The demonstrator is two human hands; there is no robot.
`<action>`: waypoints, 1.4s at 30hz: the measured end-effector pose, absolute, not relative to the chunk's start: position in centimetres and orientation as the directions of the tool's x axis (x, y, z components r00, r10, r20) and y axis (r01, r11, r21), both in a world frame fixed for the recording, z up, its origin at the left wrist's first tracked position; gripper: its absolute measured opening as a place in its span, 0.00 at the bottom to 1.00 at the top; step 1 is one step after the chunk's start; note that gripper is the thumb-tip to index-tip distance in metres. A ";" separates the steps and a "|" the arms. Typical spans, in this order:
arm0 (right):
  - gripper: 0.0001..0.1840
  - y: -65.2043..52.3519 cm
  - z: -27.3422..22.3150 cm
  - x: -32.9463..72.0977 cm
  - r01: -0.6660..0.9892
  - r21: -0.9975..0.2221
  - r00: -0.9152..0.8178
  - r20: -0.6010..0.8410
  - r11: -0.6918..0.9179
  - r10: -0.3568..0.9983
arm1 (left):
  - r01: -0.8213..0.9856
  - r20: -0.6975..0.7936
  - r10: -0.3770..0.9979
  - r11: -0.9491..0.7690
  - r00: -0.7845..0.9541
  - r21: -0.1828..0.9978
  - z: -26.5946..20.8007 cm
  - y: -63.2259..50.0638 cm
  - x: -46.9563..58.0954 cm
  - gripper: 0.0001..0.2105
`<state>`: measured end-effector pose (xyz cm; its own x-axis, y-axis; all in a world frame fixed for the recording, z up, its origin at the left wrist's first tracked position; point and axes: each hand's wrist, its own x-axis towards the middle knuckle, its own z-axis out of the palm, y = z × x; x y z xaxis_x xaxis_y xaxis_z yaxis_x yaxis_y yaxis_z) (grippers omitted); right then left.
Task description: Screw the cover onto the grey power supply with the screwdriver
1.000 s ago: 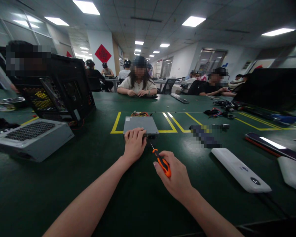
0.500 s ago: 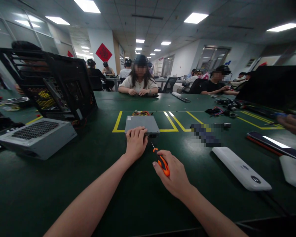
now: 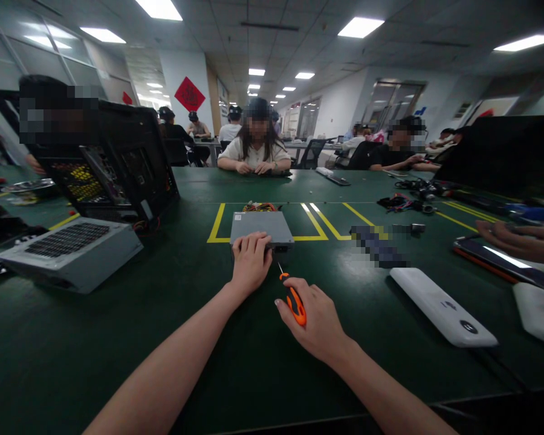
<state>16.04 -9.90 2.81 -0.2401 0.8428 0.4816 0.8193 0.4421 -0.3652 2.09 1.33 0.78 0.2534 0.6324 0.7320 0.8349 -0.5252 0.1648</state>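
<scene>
A grey computer power supply (image 3: 258, 226) lies flat on the green table in front of me, with bundled coloured cables (image 3: 260, 207) at its far side. My left hand (image 3: 252, 263) grips its near edge, fingers over the top and thumb along the front. In my right hand (image 3: 315, 317) is a screwdriver (image 3: 295, 305) with an orange and black handle, held between the fingers and palm while the thumb sticks out to the left. The screwdriver's thin shaft points up and away toward the power supply's near right corner; whether the tip touches it I cannot tell.
Left stand a second power supply (image 3: 75, 252) and a black computer case (image 3: 138, 163). To the right lie a white device (image 3: 442, 307), a phone (image 3: 508, 263), cables (image 3: 403, 204) and a co-worker's hand (image 3: 519, 238). Another person (image 3: 256, 145) sits opposite.
My right hand has shifted slightly left with the screwdriver, and its thumb has lifted off the handle. My left hand stays on the power supply. The co-worker's hand at right has moved inward.
</scene>
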 end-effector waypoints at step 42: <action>0.04 -9.3 2.3 16.4 0.770 -0.391 -0.168 0.637 0.504 0.752 | 0.820 0.734 0.628 -0.544 0.258 0.178 0.8 1.3 2.1 0.12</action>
